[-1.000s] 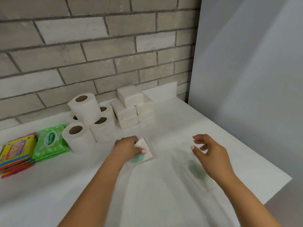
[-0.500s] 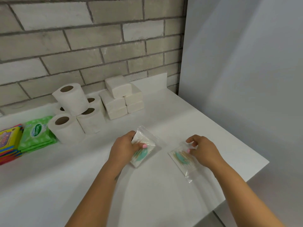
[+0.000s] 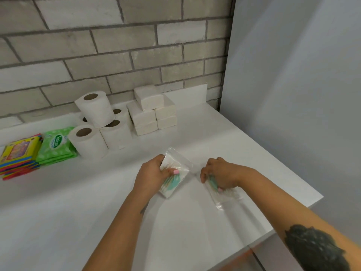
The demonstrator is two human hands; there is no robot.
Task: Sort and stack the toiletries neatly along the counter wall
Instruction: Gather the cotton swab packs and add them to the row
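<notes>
Fingers of my left hand (image 3: 151, 174) and right hand (image 3: 218, 174) each grip a clear packet (image 3: 176, 178), second packet (image 3: 224, 194), lifting both toward the wall-side stacks.

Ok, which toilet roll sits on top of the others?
The toilet roll nearest the brick wall, tilted on the pile; the other rolls stand on the counter.

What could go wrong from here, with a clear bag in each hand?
1. The right hand grips its clear bag near the counter edge; a slip might send it off.
2. The top toilet roll sits tilted on the rolls below; a nudge while placing bags at the wall could topple it.
3. The left hand holds a slick clear bag; stacked bags may slide.
</notes>
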